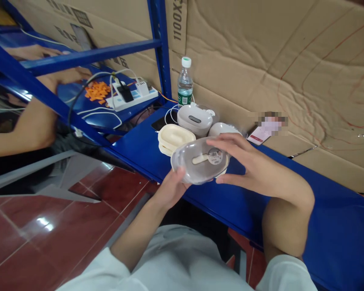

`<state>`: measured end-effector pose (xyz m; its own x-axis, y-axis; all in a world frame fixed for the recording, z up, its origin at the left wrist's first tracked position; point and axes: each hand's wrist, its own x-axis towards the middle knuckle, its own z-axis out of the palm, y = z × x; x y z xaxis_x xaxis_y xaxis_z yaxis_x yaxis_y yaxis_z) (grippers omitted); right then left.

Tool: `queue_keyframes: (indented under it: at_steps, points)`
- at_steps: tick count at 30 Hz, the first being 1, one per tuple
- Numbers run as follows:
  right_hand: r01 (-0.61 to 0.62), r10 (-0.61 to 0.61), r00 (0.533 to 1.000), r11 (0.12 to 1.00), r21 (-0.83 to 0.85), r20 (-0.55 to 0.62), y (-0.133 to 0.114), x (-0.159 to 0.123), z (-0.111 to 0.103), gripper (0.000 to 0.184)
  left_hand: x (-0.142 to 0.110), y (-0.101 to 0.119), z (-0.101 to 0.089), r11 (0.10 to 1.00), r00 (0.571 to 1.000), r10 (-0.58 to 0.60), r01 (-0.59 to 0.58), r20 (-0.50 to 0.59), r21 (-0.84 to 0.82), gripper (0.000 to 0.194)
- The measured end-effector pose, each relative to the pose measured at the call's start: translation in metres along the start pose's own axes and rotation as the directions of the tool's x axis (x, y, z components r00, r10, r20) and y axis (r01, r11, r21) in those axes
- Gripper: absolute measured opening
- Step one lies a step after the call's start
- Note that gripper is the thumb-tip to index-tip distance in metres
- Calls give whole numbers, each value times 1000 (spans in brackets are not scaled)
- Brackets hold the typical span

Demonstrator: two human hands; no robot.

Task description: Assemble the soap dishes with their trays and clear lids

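An oval container (191, 166) with a clear greyish lid is held up between my hands over the blue shelf. Its top carries a pale, spoon-shaped bar and a round barcode sticker (215, 157). My left hand (172, 186) grips the near left end, thumb on the lid and fingers underneath. At the right end, my right hand (244, 161) has its fingers on the far edge and its thumb by the near side. Just behind the container lie stacked cream oval pieces (176, 136). Grey-white oval containers (195, 118) stand farther back, one partly covered by my right hand.
A water bottle (185, 83) stands against the cardboard wall (230, 48). Right of it lies a lit phone (262, 131). Beyond the blue frame (91, 54) are a power strip (133, 98), orange pieces (97, 92) and another person's arm (36, 117). Cables cross there.
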<state>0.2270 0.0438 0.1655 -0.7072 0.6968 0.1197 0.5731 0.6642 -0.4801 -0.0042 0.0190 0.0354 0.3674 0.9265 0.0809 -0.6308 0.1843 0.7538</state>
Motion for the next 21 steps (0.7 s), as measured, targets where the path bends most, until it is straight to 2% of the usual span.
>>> queue_keyframes:
  at_steps: [2,5,11,13,16,18,21]
  points:
    - [-48,48,999,999,-20,3,-1,-2,1,90,-4,-9,2,988,996,84,-81,-18,133,83]
    - [-75,77,997,995,-73,25,-3,-9,-1,98,-10,-16,11,934,986,169,-160,0,319,91]
    - [-49,56,996,993,-108,68,-5,-23,-15,101,-13,-10,37,881,990,134,-139,44,453,107]
    - [-41,49,996,992,-115,74,-5,-25,-18,100,-10,-11,37,895,993,93,-115,73,432,104]
    - [-8,20,995,992,-125,98,-5,-26,-20,102,-8,-19,30,960,994,23,-51,103,274,87]
    - [5,9,994,992,-124,113,-4,-25,-20,106,-7,-25,26,984,996,-8,-9,94,176,81]
    - [39,-27,993,994,-105,117,-1,-22,-18,109,-5,-32,25,990,998,-41,34,51,137,82]
